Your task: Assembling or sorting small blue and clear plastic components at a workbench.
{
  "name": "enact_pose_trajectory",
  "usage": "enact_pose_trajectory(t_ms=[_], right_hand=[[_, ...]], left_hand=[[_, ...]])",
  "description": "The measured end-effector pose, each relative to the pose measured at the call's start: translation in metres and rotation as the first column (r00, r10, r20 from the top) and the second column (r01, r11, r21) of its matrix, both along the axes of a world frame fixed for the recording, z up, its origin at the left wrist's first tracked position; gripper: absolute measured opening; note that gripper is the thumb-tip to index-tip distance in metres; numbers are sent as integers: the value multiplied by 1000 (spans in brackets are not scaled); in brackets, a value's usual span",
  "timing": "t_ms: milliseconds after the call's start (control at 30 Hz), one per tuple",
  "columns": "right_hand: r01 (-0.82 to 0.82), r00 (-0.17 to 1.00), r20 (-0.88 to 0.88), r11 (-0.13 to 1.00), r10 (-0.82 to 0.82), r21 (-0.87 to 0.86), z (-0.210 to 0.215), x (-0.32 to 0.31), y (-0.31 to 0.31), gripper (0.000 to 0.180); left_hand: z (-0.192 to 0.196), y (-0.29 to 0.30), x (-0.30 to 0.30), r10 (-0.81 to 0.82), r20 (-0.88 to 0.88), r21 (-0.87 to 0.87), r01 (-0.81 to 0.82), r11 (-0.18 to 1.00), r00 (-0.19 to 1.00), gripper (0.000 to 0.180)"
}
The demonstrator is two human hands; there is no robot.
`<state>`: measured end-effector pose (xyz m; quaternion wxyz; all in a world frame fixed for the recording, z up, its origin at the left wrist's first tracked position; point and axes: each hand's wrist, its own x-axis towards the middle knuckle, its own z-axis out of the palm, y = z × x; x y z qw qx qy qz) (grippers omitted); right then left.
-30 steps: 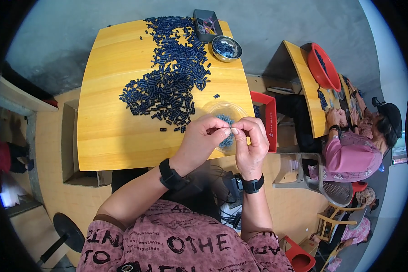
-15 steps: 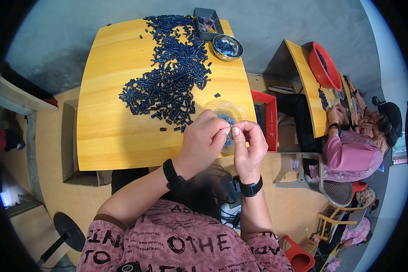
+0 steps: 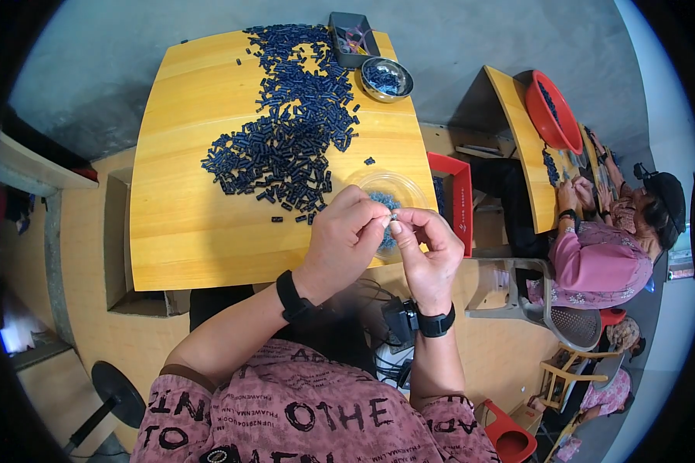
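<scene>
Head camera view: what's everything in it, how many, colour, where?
Table: one, yellow, centre
Short pieces: uncountable, dark blue, on table
Tub: one, clear, table's near right
Tiny bits: uncountable, light blue, inside tub
Bowl: one, silver, table's far right
Box: one, dark grey, behind bowl
Crate: one, red, right of table
Second table: one, yellow, right
Basin: one, red, on second table
Chair: one, grey, right
Stool: one, brown, lower right
Workers: at least three, pink clothing, right
Shirt: one, pink, bottom
Wristbands: two, black, wrists
Left hand: one, bare, above tub
Right hand: one, bare, beside left
</scene>
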<state>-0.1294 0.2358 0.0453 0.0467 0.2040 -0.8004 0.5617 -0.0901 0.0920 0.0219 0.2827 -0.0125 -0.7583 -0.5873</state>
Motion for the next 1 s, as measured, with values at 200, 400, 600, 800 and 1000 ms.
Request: enact_pose_trajectory(t_ms=[200,400,600,800,1000], right_hand=[[-29,996,-80,997,35,73,5,-2,6,13],[-87,928,345,982,142,-170,5,-5,15,13],[-99,885,426,971,186,-219,8,-8,19,11],[-83,980,181,997,83,-7,2,-9,19,12],[90,962,-272,957,-13,274,7,-4,5,14]], left_hand=[[-1,-1,-1,-39,4,30,38,999,999,3],[-4,-3,0,-139,32,70,136,988,990,4],[-4,-4,0,-181,28,23,181,983,983,5],[-4,-2,-2,-188,73,-43,191,981,979,7],[-6,1,-4,-134,81,-27,136,990,988,8]])
